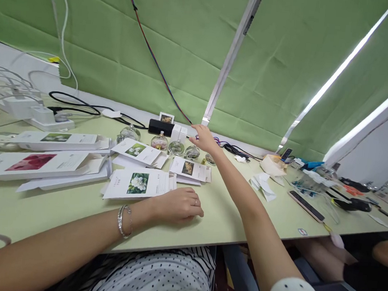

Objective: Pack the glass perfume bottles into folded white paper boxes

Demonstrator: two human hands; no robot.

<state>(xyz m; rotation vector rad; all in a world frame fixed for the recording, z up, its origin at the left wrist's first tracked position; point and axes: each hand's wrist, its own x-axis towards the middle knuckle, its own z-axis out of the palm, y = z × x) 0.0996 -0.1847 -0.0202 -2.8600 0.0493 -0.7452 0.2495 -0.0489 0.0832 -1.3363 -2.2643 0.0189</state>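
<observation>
My right hand reaches to the back of the table, palm down, its fingers stretched out and apart. Close to its fingertips stand small white boxes; whether it touches them I cannot tell. Below it are several round glass bottles, among them a clear one and a pinkish one. My left hand rests near the front edge, fingers curled in, with nothing visible in them. Just behind it lies a flat white carton with a white flower picture. Another carton with a yellowish flower picture lies beyond.
More flattened cartons cover the left side. A power strip and cables lie at the back left. Near the small boxes is a black object. Crumpled paper, a phone and clutter are on the right, where another person's leg shows.
</observation>
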